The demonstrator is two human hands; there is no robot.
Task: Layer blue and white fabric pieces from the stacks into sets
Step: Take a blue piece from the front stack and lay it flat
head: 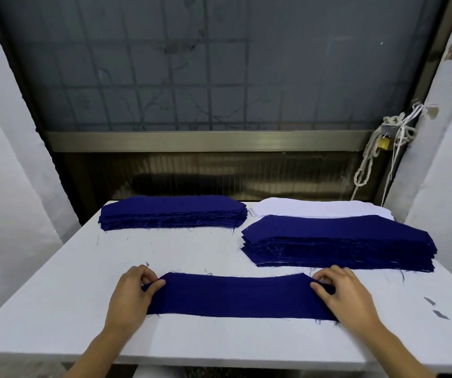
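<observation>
Nearest you, toward the front edge of the white table (83, 268), one blue piece (235, 296) lies flat, its long side running left to right. Your left hand (135, 293) pinches the left end of the blue piece, thumb on the cloth and fingers curled at its edge. Your right hand (342, 293) clamps the right end in the same manner. Whether a white layer lies under the blue piece cannot be told against the white tabletop.

Right of the blue piece, near the table's right edge, lie two small dark scraps (435, 306).

Just behind the blue piece and to its right stands a tall blue stack (336, 241), its frayed edges facing you. Behind that stack, farther from the blue piece, a low white stack (315, 207) shows along the table's back edge. Behind the blue piece and to its left, well apart from it, sits a second blue stack (173, 211), also at the back edge.

Beyond the table, far behind the blue piece, a frosted window (205, 64) fills the wall. At the window's lower right corner hang a looped rope (366, 165) and a brass padlock (383, 143).
</observation>
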